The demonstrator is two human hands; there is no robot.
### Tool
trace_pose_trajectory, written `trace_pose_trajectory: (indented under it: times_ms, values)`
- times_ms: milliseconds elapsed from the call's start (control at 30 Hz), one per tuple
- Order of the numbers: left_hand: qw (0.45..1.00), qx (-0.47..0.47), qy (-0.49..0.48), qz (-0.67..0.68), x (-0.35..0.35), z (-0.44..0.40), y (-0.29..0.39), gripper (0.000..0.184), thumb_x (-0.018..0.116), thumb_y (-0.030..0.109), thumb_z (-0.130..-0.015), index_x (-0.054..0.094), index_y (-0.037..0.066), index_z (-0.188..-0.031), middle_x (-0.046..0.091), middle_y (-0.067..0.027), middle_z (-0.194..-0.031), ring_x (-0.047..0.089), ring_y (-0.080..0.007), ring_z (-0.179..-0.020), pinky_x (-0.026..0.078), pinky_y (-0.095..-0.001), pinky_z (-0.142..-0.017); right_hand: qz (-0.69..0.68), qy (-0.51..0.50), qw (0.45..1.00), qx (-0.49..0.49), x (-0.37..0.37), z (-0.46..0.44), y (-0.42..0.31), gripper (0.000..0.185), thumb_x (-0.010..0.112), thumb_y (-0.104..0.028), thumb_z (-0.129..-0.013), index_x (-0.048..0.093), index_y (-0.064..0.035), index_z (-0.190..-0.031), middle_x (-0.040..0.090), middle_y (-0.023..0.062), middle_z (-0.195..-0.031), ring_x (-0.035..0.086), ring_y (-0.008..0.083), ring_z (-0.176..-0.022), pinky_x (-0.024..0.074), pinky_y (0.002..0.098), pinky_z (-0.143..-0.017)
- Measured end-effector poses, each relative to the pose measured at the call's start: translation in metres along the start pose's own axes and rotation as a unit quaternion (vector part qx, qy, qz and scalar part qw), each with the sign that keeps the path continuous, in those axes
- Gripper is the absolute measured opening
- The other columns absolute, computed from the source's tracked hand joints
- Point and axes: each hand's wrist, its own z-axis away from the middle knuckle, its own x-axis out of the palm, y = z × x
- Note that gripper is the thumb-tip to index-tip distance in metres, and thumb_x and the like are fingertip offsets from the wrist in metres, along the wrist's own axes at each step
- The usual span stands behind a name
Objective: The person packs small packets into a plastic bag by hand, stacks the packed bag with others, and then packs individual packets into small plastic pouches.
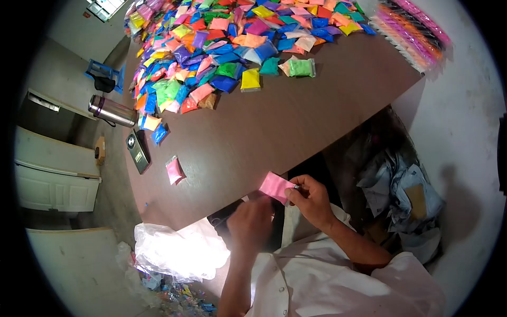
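Note:
My right hand (312, 202) pinches a small pink packet (277, 187) by its edge, thumb on top, just off the table's near edge. Close beside it, lower and to the left, is my left hand (250, 224), smeared by motion, so its fingers cannot be made out. Another pink packet (174, 170) lies alone on the brown table (227, 153). Farther back spreads a large heap of small packets (211, 47) in many colours, with a yellow packet (251, 80) and a green packet (301, 67) at its near edge.
A steel flask (112, 110) lies on its side at the table's left edge, near a phone (138, 152). Pink and orange wrapped strips (409, 34) are at the far right corner. Clear plastic bags (179, 249) hang below left; crumpled grey bags (406, 201) sit below right.

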Motion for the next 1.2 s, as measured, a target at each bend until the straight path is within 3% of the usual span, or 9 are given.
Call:
trace_pose_trajectory:
  times_ms: [133,200,500,633,767,867,1000,1067,1200]
  values:
    - [0.999,0.015,-0.03,-0.006,0.004,-0.001,0.001,0.006,0.078,0.004,-0.089,0.072,0.007,-0.091,0.069,-0.012,-0.077,0.07,-0.033,-0.07,0.055,-0.0431,-0.063,-0.001,-0.014,1.0,-0.02,-0.003,-0.001,0.003,0.024,0.074,-0.011,-0.099,0.065,0.0038,-0.117,0.072,0.0041,-0.092,0.067,0.0065,-0.079,0.0557,0.0236,-0.073]
    - [0.996,0.01,-0.009,-0.093,-0.009,-0.012,0.0,0.007,0.077,0.003,-0.089,0.072,0.007,-0.091,0.069,-0.0118,-0.076,0.07,-0.0322,-0.07,0.055,-0.0426,-0.063,0.01,-0.013,1.0,-0.022,-0.005,0.0,0.004,0.025,0.073,-0.011,-0.1,0.066,0.0042,-0.118,0.072,0.0042,-0.093,0.067,0.0064,-0.079,0.0557,0.0236,-0.073]
    - [0.997,0.032,-0.06,-0.047,-0.002,-0.004,0.009,0.008,0.076,0.005,-0.091,0.07,0.009,-0.086,0.068,-0.0103,-0.077,0.069,-0.0306,-0.068,0.054,-0.0421,-0.062,0.004,-0.02,1.0,-0.016,0.001,0.001,-0.01,0.024,0.072,-0.008,-0.1,0.067,0.0059,-0.119,0.073,0.0036,-0.095,0.068,0.0058,-0.082,0.0561,0.0228,-0.074]
    - [0.998,0.004,-0.001,-0.063,-0.008,-0.01,0.006,0.006,0.075,0.006,-0.091,0.071,0.01,-0.09,0.069,-0.0096,-0.078,0.07,-0.0307,-0.068,0.054,-0.0431,-0.061,-0.004,-0.007,1.0,-0.027,0.004,0.0,-0.006,0.024,0.074,-0.008,-0.099,0.067,0.0065,-0.117,0.074,0.0041,-0.094,0.068,0.006,-0.08,0.0558,0.0226,-0.072]
    - [0.998,0.026,-0.057,-0.031,0.001,0.002,0.012,0.005,0.076,0.007,-0.091,0.072,0.009,-0.089,0.07,-0.0113,-0.079,0.07,-0.0332,-0.069,0.055,-0.0439,-0.063,-0.035,-0.009,0.999,-0.014,0.005,-0.001,-0.005,0.025,0.075,-0.009,-0.097,0.068,0.006,-0.116,0.074,0.0042,-0.092,0.068,0.0057,-0.08,0.0548,0.0226,-0.071]
    - [0.995,-0.057,0.003,-0.08,-0.003,0.002,-0.02,0.004,0.075,0.005,-0.091,0.071,0.007,-0.089,0.07,-0.0128,-0.078,0.071,-0.0333,-0.069,0.055,-0.0421,-0.061,0.02,-0.012,1.0,-0.013,-0.006,0.004,-0.009,0.025,0.076,-0.01,-0.096,0.069,0.0042,-0.116,0.074,0.0037,-0.09,0.067,0.0054,-0.08,0.0533,0.0225,-0.07]
    - [0.995,-0.075,0.058,-0.024,-0.018,-0.002,-0.034,0.005,0.075,0.007,-0.097,0.072,0.003,-0.095,0.072,-0.0132,-0.078,0.072,-0.0258,-0.064,0.054,-0.0358,-0.061,0.002,0.019,1.0,-0.012,-0.017,0.004,-0.016,0.022,0.075,-0.011,-0.096,0.07,0.0013,-0.114,0.07,0.0002,-0.09,0.063,0.0045,-0.078,0.05,0.0222,-0.068]
    - [0.975,-0.209,0.063,0.026,-0.02,-0.004,-0.036,0.007,0.074,0.007,-0.099,0.074,0.001,-0.099,0.072,-0.0117,-0.076,0.069,-0.016,-0.064,0.052,-0.0318,-0.061,-0.04,0.046,0.998,-0.006,-0.022,0.001,-0.023,0.019,0.074,-0.009,-0.097,0.07,-0.0006,-0.114,0.068,-0.002,-0.088,0.06,0.0037,-0.074,0.0487,0.0216,-0.067]
    - [0.96,-0.219,0.005,0.172,-0.003,0.003,-0.035,0.007,0.075,0.006,-0.098,0.075,-0.001,-0.098,0.074,-0.011,-0.077,0.066,-0.0101,-0.068,0.052,-0.0295,-0.064,-0.105,0.086,0.99,-0.047,-0.027,-0.007,-0.028,0.016,0.07,-0.007,-0.099,0.071,-0.0021,-0.115,0.067,-0.0026,-0.092,0.056,0.0018,-0.077,0.0446,0.0202,-0.065]
